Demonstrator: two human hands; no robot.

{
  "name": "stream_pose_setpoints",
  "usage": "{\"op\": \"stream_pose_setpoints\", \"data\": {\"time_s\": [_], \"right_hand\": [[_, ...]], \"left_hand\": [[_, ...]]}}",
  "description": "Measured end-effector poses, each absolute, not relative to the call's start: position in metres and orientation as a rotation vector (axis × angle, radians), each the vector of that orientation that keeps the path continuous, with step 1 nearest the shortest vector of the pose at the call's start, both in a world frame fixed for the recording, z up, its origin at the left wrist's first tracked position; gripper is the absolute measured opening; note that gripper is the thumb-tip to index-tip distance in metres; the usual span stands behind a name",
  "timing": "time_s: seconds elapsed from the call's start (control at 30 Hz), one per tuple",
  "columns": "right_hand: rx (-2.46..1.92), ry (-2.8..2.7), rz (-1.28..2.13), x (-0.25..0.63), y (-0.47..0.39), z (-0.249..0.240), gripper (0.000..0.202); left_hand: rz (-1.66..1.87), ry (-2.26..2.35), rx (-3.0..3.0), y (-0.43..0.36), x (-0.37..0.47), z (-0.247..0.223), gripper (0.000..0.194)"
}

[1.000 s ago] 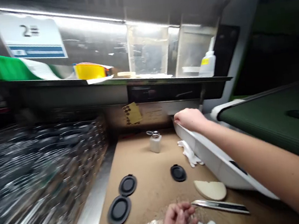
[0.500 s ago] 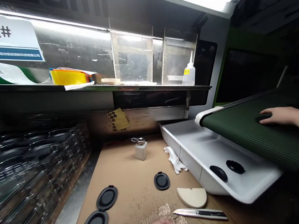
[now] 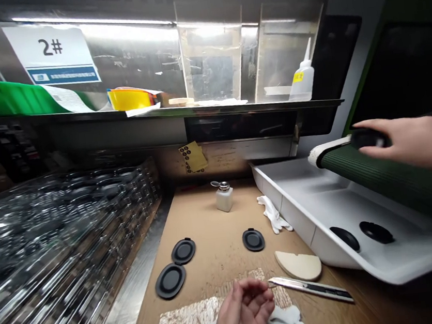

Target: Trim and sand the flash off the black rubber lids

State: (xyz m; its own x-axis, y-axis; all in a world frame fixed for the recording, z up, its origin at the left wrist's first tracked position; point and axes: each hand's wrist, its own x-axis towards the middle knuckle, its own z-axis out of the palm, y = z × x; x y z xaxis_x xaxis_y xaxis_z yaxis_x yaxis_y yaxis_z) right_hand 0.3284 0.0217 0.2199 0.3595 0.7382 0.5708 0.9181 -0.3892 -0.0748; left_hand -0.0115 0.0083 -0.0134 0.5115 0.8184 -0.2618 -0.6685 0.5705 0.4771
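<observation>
My right hand (image 3: 405, 143) grips a black round part (image 3: 370, 137) by its edges, raised above the end of the green conveyor belt (image 3: 358, 174). My left hand (image 3: 246, 312) is palm up at the bottom middle, fingers loosely curled with space inside and nothing in them. Beneath it lies a white cloth (image 3: 285, 323). A utility knife (image 3: 312, 289) and a cream half-round block (image 3: 298, 265) are just right of the left hand. Black oval parts (image 3: 171, 280) lie on the brown board at left, and another black oval part (image 3: 253, 239) sits farther right.
A white tray (image 3: 309, 229) holding two black parts (image 3: 376, 232) stands under the belt. A dispenser bottle (image 3: 225, 197) and a white glove (image 3: 273, 213) are on the board. Clear plastic trays (image 3: 90, 223) are stacked at left. A shelf (image 3: 210, 109) crosses behind, carrying a squeeze bottle (image 3: 302, 82).
My right hand has lifted the black round part off the belt and brought it left, nearer the camera. My left hand has risen further into view, palm up. The view has shifted right.
</observation>
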Motion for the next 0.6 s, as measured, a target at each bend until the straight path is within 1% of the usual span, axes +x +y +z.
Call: {"op": "stream_pose_setpoints", "data": {"time_s": [0.1,0.17,0.23,0.3,0.4,0.43,0.6], "right_hand": [[-1.969,-1.888,-0.512,0.241,0.008,0.174,0.058],[-1.653,-2.201,-0.443,0.191,-0.004,0.132,0.056],[-1.453,-2.349,-0.409,0.159,-0.013,0.091,0.061],[-1.420,-2.386,-0.347,0.150,-0.016,0.058,0.056],[-1.509,-2.295,-0.338,0.165,-0.017,0.026,0.028],[-1.541,-2.280,-0.338,0.172,-0.018,0.018,0.022],[-1.657,-2.267,-0.442,0.198,-0.029,-0.019,0.024]], "left_hand": [[0.877,0.476,0.224,0.010,-0.011,-0.016,0.047],[0.864,0.435,0.190,0.010,-0.011,-0.017,0.057],[0.861,0.399,0.177,0.010,-0.011,-0.018,0.060],[0.857,0.392,0.159,0.009,-0.011,-0.019,0.056],[0.863,0.423,0.116,0.008,-0.012,-0.017,0.049],[0.869,0.429,0.104,0.008,-0.012,-0.017,0.048],[0.890,0.378,0.063,0.007,-0.012,-0.017,0.042]]}}
